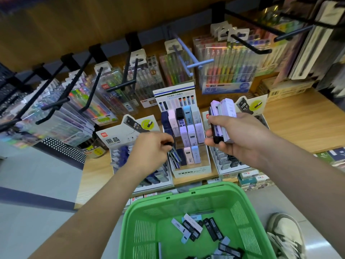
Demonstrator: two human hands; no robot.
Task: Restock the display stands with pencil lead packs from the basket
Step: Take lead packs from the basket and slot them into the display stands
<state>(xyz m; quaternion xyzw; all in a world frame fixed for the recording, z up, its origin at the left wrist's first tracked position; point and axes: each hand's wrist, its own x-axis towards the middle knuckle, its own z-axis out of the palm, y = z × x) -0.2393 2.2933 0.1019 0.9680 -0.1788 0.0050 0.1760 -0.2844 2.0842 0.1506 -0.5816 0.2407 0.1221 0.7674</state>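
Head camera, nearest first: a green basket (141, 221) sits below the shelf edge and holds loose lead packs (194, 228) in black, white and pale blue, with a shoe (285, 234) just to its right. Above it, the left hand (149, 152) pinches one small dark pack (169, 143) at the left edge of the middle display stand (192, 171), while the right hand (237, 135) grips a fanned bundle of packs (223, 113), lilac and black, upright over the right stand (251, 106). Beyond, a left stand (119, 136) adjoins the middle one, and pen sets (227, 71) hang on hooks at the back.
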